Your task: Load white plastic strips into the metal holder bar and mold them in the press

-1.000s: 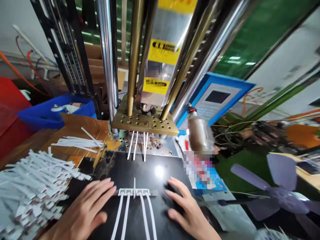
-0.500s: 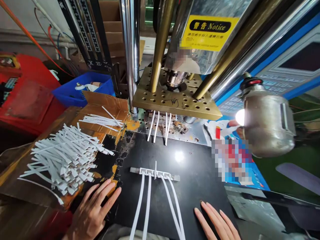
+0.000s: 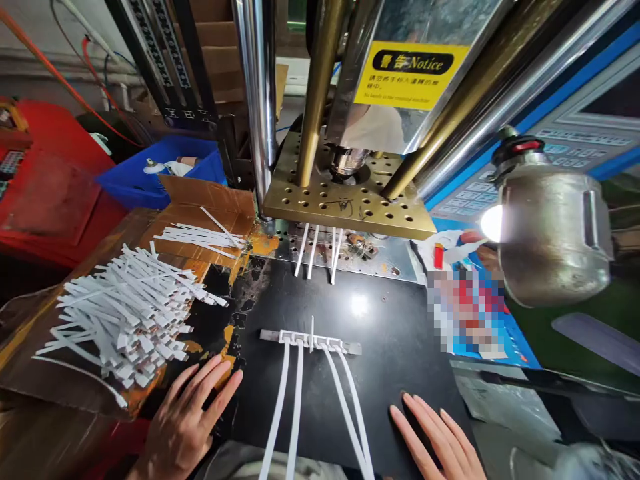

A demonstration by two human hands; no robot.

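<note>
My left hand lies flat with fingers spread at the left edge of the black work surface, near a big pile of white cable pieces. On the right side of that surface rests my right hand, fingers apart, holding nothing. Between the hands, a metal bar carries a white molded strip with several white cables running toward me. White cable ends stick out from under the brass plate of the press.
A lamp hangs at the right above a blue printed packet. More white strips lie on cardboard at the left, before a blue bin. Steel and brass columns rise behind. A yellow notice faces me.
The view has shifted slightly. Both hands stay where they were on the surface, and the strip and cables have not visibly moved.
</note>
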